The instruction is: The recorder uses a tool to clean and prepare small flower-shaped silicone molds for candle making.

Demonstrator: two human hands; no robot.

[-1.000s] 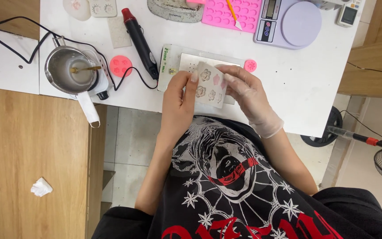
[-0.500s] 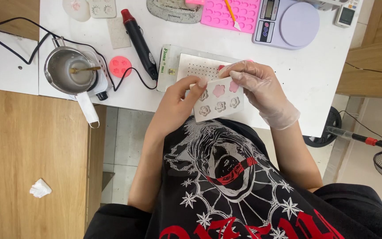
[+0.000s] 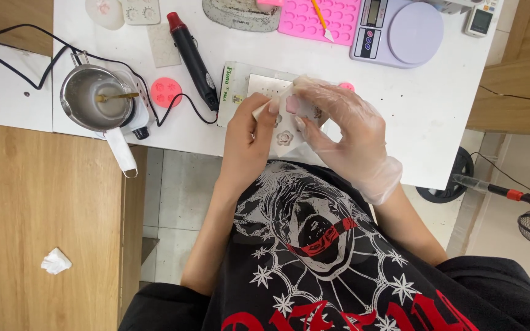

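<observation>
Home craft bench, silicone moulds [image 3: 320,18], scale [image 3: 398,29], melting pot [image 3: 91,97]

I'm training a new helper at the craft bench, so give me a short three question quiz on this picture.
1. True or false: the right hand wears a thin clear glove.
2. What do both hands hold? A) the black heat gun B) the white flower mould C) the lilac scale
3. Fill in: the steel pot has a ____ lying in it.

Key: 1 true. 2 B; the bare left hand grips its left edge, the gloved one covers its right side. 3 spoon.
</observation>
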